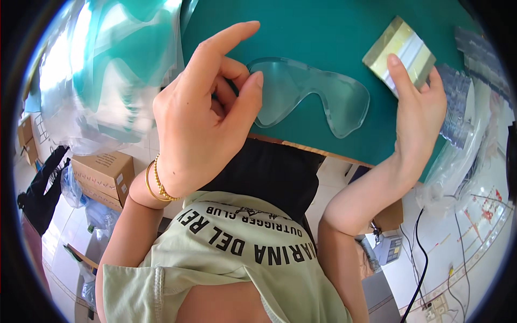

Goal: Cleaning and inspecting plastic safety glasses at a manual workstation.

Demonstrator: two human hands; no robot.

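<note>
A clear goggle-shaped lens [344,102] lies on the green tabletop [307,32], its curved nose notch toward me. My left hand [202,107] is raised over the lens's left end and covers part of it. Its index finger stretches out while the thumb and other fingers bend inward; I see nothing held there, though the palm is hidden. At the right, my right hand [423,107] grips a square block [406,46] with pale yellow and white stripes. The thumb lies across the block's face, with the fingers behind it.
Clear plastic sheeting [134,91] spreads over the left side. Grey packages [458,102] and a clear plastic bag [458,167] lie along the table's right edge. Below left is a cardboard box [102,169]; a black cable [424,253] hangs at lower right.
</note>
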